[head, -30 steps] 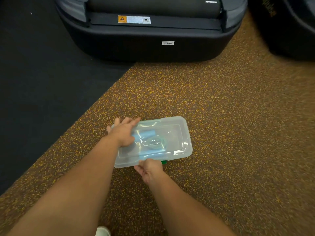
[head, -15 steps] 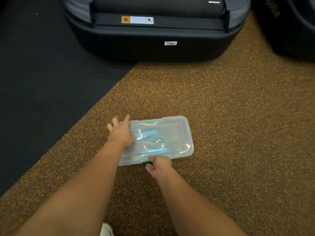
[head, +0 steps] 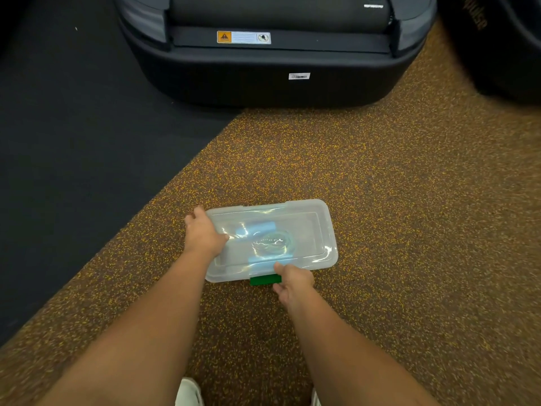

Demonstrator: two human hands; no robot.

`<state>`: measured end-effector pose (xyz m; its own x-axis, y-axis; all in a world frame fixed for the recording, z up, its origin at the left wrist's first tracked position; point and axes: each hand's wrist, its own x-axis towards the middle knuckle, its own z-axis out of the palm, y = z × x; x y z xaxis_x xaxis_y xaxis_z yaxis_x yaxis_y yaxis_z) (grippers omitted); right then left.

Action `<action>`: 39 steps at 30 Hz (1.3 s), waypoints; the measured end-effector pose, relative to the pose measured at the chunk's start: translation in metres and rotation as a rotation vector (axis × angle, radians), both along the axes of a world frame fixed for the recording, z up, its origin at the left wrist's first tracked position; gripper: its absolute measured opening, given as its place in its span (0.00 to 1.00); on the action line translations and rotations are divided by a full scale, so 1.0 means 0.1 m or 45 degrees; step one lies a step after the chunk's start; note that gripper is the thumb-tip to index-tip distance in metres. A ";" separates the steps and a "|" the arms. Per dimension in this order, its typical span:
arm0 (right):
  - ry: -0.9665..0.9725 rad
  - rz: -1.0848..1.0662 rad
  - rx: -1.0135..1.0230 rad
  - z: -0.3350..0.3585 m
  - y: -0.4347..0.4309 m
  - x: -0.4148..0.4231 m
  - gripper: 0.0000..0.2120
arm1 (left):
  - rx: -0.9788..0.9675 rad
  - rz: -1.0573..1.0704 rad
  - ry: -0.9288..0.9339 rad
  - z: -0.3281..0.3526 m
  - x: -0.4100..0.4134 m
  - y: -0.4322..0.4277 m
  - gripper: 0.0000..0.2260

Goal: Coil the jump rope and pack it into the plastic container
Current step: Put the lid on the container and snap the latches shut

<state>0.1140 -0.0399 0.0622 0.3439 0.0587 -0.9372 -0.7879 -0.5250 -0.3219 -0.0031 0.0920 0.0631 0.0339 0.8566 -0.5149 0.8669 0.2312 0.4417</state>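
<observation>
Black machine base (head: 275,80), warning label (head: 243,37), far side; speckled floor (head: 409,200); black mat (head: 73,127) left; white shoe (head: 188,394) bottom.

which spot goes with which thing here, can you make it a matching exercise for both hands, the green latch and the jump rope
1 left hand
2 right hand
3 green latch
4 jump rope

A inside the shut plastic container
B sticking out of its near side
C holding its left end
D pinching its near edge by the latch

Pairs: 1-C, 2-D, 3-B, 4-A
</observation>
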 end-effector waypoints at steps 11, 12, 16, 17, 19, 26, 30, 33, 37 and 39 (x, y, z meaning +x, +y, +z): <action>-0.078 0.036 -0.064 0.03 -0.02 0.00 0.18 | -0.145 -0.200 0.159 -0.03 -0.07 -0.12 0.54; -0.084 0.041 -0.074 0.03 -0.02 0.00 0.17 | -0.174 -0.215 0.169 -0.02 -0.07 -0.14 0.56; -0.106 0.039 -0.088 0.05 -0.02 0.01 0.17 | -0.301 -0.289 0.217 0.00 -0.06 -0.21 0.65; -0.105 0.033 -0.088 0.06 -0.02 0.02 0.17 | -0.333 -0.313 0.237 0.00 -0.07 -0.24 0.66; -0.095 0.030 -0.090 0.08 -0.03 0.02 0.18 | -0.368 -0.343 0.259 0.01 -0.07 -0.29 0.66; -0.104 -0.007 -0.073 0.05 0.01 0.03 0.19 | -0.343 -0.332 0.302 0.01 -0.09 -0.33 0.68; -0.104 0.003 -0.057 0.03 0.02 0.04 0.20 | -0.338 -0.340 0.320 0.01 -0.07 -0.34 0.67; -0.099 -0.054 -0.014 0.00 -0.01 0.03 0.19 | -0.347 -0.328 0.331 0.02 -0.06 -0.33 0.67; 0.006 -0.154 0.116 0.01 -0.09 -0.02 0.16 | -0.346 -0.328 0.335 0.04 -0.06 -0.34 0.67; 0.074 -0.188 0.180 0.01 -0.13 -0.04 0.17 | -0.344 -0.329 0.334 0.04 -0.06 -0.34 0.67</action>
<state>0.1099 -0.0532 0.0635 0.3042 0.1441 -0.9416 -0.8721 -0.3555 -0.3362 -0.0088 0.0578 0.0669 0.0677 0.6711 -0.7383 0.9858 0.0692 0.1533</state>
